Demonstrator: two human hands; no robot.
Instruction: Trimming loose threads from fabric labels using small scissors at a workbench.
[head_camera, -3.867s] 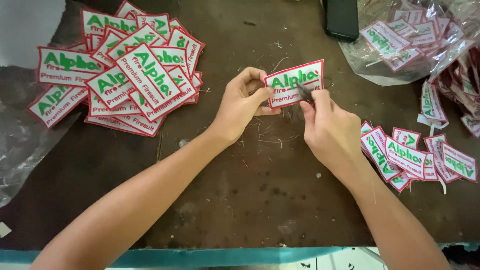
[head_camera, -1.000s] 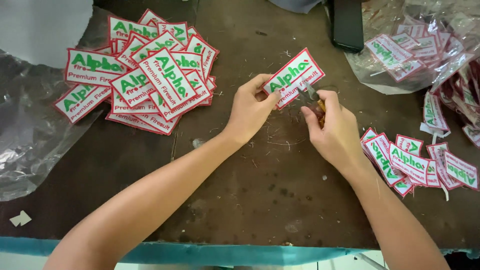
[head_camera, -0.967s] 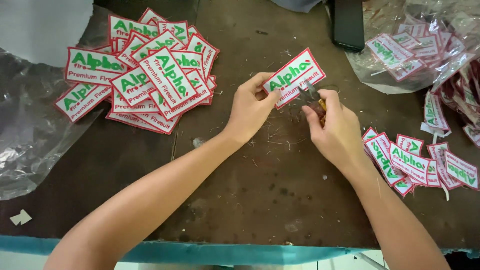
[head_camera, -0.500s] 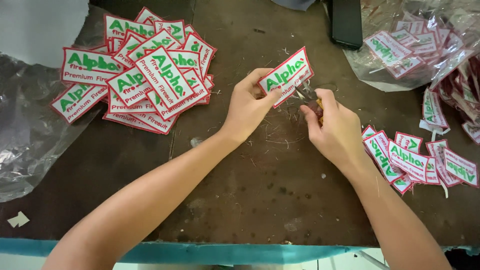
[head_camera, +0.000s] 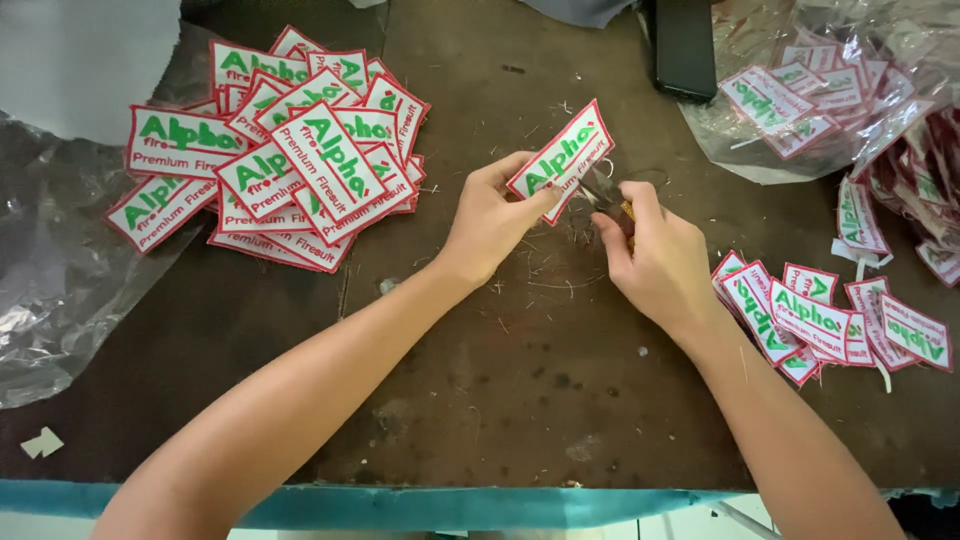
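Change since half a second back: the held patch has tipped steeper, its long axis now running from 7 to 1 o'clock, and both hands sit slightly higher on the table.

Table (head_camera: 480, 400): dark, worn, littered with short thread ends around the hands.

Big pile of patches (head_camera: 290, 160) at 10 o'clock of the hands: white rectangles, red border, green and red lettering, fanned and overlapping. Crumpled clear plastic (head_camera: 50, 290) at 9 o'clock. A plastic bag (head_camera: 800, 100) with more patches at 2 o'clock; a small stack (head_camera: 830, 320) at 4 o'clock, just beside the right wrist. A dark flat object (head_camera: 685, 45) at 12 o'clock.

Left hand (head_camera: 490, 215): thumb and fingers pinched on the lower end of the patch (head_camera: 560, 160), held off the table.

Right hand (head_camera: 655, 255): fingers curled shut around small thread snips (head_camera: 605, 195), yellowish handle just showing, blades touching the patch's lower right edge. Whether the blades are parted cannot be told.

Judgement: the tilt presents that edge to the blades, so trimming of stray threads appears in progress.
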